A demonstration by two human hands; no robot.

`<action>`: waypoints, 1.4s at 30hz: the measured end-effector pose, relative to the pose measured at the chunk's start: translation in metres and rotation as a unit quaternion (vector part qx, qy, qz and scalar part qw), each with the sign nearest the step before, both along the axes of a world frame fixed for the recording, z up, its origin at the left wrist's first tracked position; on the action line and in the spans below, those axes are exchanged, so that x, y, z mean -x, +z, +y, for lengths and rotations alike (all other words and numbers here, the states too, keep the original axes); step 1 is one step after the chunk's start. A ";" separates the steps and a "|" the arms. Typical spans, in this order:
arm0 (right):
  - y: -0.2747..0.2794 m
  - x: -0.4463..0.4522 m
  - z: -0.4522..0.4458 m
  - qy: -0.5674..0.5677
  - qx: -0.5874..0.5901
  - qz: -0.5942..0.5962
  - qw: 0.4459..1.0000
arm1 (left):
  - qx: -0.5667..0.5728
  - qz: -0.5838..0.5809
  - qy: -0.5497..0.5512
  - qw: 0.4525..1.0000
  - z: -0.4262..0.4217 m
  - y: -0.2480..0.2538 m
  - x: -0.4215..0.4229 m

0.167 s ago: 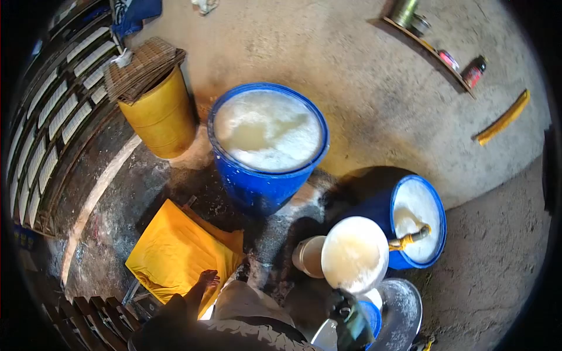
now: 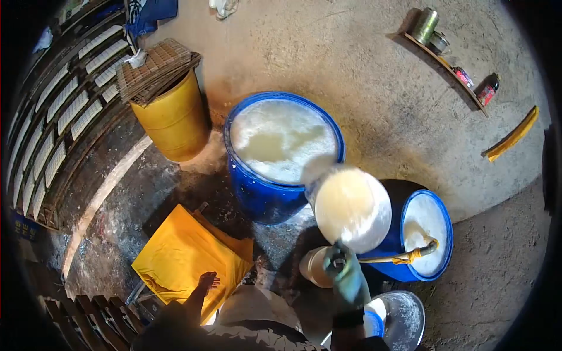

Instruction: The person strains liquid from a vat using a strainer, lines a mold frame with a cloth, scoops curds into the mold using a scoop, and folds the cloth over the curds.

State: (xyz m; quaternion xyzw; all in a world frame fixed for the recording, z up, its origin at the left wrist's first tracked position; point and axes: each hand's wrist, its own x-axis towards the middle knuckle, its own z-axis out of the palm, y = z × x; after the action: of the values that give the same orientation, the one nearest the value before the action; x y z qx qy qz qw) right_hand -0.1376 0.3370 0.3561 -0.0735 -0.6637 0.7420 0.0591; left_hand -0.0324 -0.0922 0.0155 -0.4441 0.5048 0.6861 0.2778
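My right hand (image 2: 349,279), in what looks like a greenish glove and smeared by motion, grips the near side of a white bucket (image 2: 370,238). Pale, cream-coloured contents show inside the bucket. Its far edge overlaps the near right rim of a large blue barrel (image 2: 233,153) in this view. Whitish, foamy liquid (image 2: 293,126) fills that barrel close to its top. My left hand (image 2: 209,281) hangs with fingers apart above a yellow cloth (image 2: 178,251) draped over a boxy shape; whether it touches the cloth I cannot tell.
A smaller pale bucket (image 2: 310,269) stands below the held one. Another blue barrel (image 2: 448,234) holds white contents and a stick wrapped in yellow. A metal basin (image 2: 414,319) lies near my right arm. A yellow barrel (image 2: 175,126) carries stacked woven mats; racks (image 2: 52,146) line the left.
My right hand has come forward with the white bucket, which moved away from me toward the large blue barrel. My left hand stays over the yellow cloth. The whole view has shifted slightly.
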 end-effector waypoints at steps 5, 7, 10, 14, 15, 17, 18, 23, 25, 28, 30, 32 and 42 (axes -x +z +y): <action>-0.030 0.123 -0.003 -0.079 0.343 -0.139 0.926 | 0.052 0.003 -0.004 0.999 -0.004 -0.005 -0.024; -0.028 0.154 0.001 -0.123 0.232 -0.118 0.958 | 0.052 0.015 -0.017 0.998 -0.005 -0.001 -0.025; 0.017 0.172 0.011 -0.290 0.151 -0.144 0.934 | 0.053 0.015 -0.053 0.997 0.003 0.001 -0.026; 0.011 0.095 0.084 -0.371 0.097 -0.003 0.924 | 0.107 -0.037 -0.161 0.981 0.023 0.011 -0.016; 0.001 0.060 0.103 -0.411 0.082 0.041 0.907 | 0.106 -0.030 -0.161 0.981 0.034 0.014 -0.014; -0.056 -0.026 0.146 -0.495 0.035 0.056 0.867 | 0.014 -0.012 -0.197 0.980 0.036 -0.001 -0.018; -0.095 -0.082 0.171 -0.527 0.020 0.006 0.850 | -0.080 -0.008 -0.224 0.971 0.040 -0.012 -0.010; -0.182 -0.357 0.252 -0.599 0.240 -0.198 0.738 | 0.101 -0.039 -0.361 0.926 0.162 0.037 -0.021; -0.238 -0.455 0.283 -0.647 0.261 -0.273 0.662 | 0.095 -0.036 -0.413 0.905 0.205 0.053 -0.023; -0.290 -0.563 0.319 -0.729 0.255 -0.314 0.552 | 0.132 0.030 -0.527 0.839 0.268 0.081 -0.040; -0.472 -0.670 0.340 -0.814 0.034 -0.370 0.446 | 0.120 0.060 -0.545 0.827 0.296 0.094 -0.051; -0.447 -0.682 0.353 -0.808 0.067 -0.438 0.389 | 0.125 0.075 -0.593 0.792 0.326 0.113 -0.062; -0.496 -0.648 0.333 -0.737 0.394 -0.184 0.517 | 0.319 -0.018 -0.594 0.738 0.416 0.145 -0.076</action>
State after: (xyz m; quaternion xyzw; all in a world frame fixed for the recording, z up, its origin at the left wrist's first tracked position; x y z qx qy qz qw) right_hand 0.5100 0.6698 -0.1404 -0.6875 -0.0076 0.5881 0.4261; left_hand 0.0433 0.3240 0.1602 -0.1286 0.8506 0.1724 0.4797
